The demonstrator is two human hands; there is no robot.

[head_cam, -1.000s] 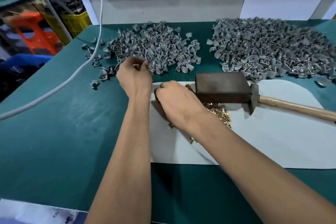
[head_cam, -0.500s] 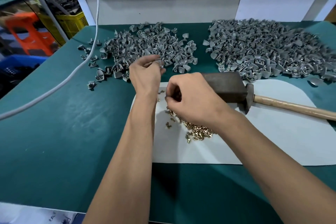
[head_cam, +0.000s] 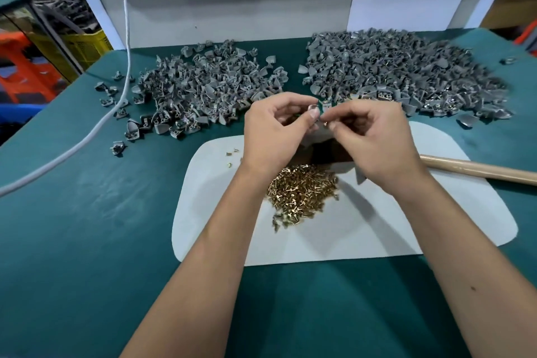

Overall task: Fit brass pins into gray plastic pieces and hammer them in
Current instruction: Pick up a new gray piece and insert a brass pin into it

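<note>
My left hand [head_cam: 273, 131] pinches a small gray plastic piece [head_cam: 313, 109] between thumb and fingertips, raised above the table. My right hand [head_cam: 374, 136] pinches a brass pin [head_cam: 325, 124] right beside that piece. A heap of brass pins [head_cam: 302, 192] lies on the white mat [head_cam: 377, 229] under my wrists. The hammer's dark head [head_cam: 328, 152] is mostly hidden behind my hands; its wooden handle [head_cam: 476, 168] runs off to the right. One pile of gray pieces [head_cam: 203, 90] lies at the back left, a larger one [head_cam: 406, 73] at the back right.
The green table top [head_cam: 87, 212] carries stray gray pieces [head_cam: 117, 148] at the left. A white cable [head_cam: 87, 136] crosses the left side. A few loose pins [head_cam: 231, 154] lie on the mat's left edge. A white panel [head_cam: 232, 3] closes the back.
My left hand lifted a gray piece from the left pile and my right hand rose from the pin heap with a pin; both hands met above the hammer head. The camera shifted.
</note>
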